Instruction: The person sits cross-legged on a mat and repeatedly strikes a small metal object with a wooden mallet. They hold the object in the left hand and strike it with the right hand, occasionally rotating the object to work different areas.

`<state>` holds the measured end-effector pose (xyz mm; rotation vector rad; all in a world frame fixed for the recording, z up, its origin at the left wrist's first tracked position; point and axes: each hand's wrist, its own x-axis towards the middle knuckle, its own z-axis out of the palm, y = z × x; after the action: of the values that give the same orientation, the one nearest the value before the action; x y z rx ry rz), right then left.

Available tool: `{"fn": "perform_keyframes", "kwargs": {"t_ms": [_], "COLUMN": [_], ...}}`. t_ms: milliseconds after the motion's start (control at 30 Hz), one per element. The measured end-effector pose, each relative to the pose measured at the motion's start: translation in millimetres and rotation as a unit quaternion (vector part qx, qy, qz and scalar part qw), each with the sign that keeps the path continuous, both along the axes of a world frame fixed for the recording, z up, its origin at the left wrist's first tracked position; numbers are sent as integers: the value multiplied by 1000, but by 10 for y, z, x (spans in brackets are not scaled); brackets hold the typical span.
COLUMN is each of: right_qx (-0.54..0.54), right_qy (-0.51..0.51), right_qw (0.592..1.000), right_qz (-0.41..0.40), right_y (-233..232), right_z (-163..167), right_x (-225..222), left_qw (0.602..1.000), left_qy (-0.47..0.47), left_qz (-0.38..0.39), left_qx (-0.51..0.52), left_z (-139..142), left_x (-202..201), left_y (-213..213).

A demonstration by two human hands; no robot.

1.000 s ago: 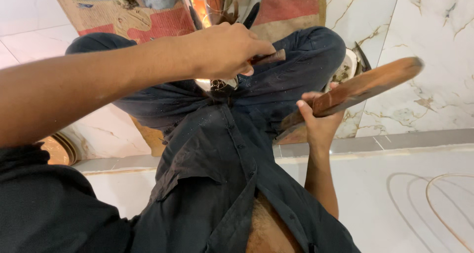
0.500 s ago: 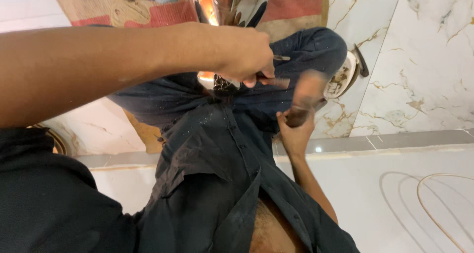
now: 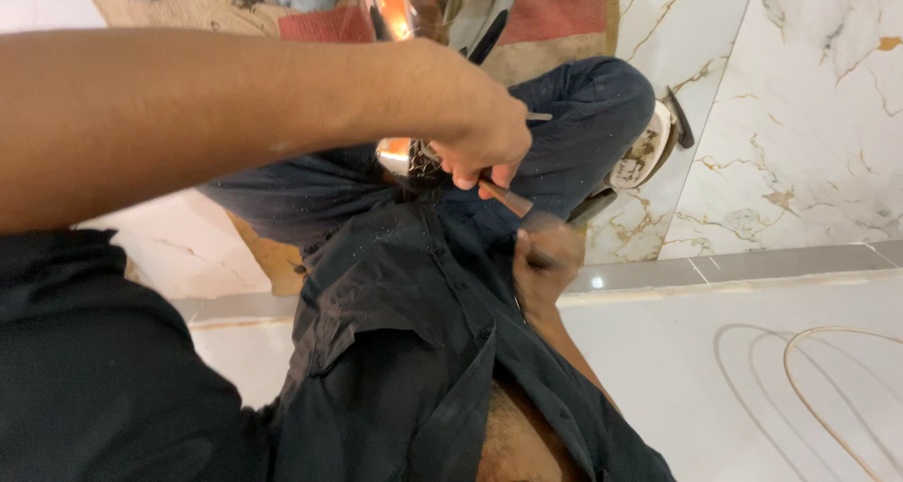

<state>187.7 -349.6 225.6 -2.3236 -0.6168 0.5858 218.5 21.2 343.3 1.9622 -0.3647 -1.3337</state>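
Over the lap, left hand point(image 3: 475, 129) clamped on thin metal chisel point(image 3: 508, 200), right hand point(image 3: 546, 266) blurred, grip unclear.

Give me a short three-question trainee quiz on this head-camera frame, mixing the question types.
1. True or false: the left hand is closed around a thin tool above the lap.
2. Multiple choice: what surface surrounds the seated person? A) wooden planks B) white marble floor with gold veins C) green carpet
3. Short answer: which hand appears blurred, just below the thin tool?

Key: 1 true. 2 B. 3 the right hand.
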Motion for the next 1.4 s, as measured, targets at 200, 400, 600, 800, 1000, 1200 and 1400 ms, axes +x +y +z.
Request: {"fn": "perform_keyframes", "kwargs": {"t_ms": [200, 400, 600, 800, 1000, 1200, 1400], "right_qx": [20, 15, 21, -25, -41, 33, 139], "right_qy": [161, 199, 185, 248, 190, 216, 249], "right_qw": [981, 970, 976, 957, 978, 975, 957], "right_qz": [-103, -138, -112, -148, -70, -38, -50], "right_y": [300, 277, 143, 319, 492, 498, 708], "right_z": [299, 309, 143, 233, 340, 263, 378], "right_x": [40, 140, 103, 148, 224, 373, 771], "left_qw": [987, 991, 992, 984, 960, 895, 904], "left_qy": [-123, -101, -96, -134, -196, -226, -173], "left_qz": [100, 87, 86, 106, 187, 381, 381], "left_qx": [23, 27, 11, 47, 68, 52, 80], "left_z": [-101, -196, -180, -202, -223, -216, -174], "left_x": [-135, -141, -139, -176, -309, -523, -562], "left_y": [40, 20, 35, -9, -64, 20, 19]}}
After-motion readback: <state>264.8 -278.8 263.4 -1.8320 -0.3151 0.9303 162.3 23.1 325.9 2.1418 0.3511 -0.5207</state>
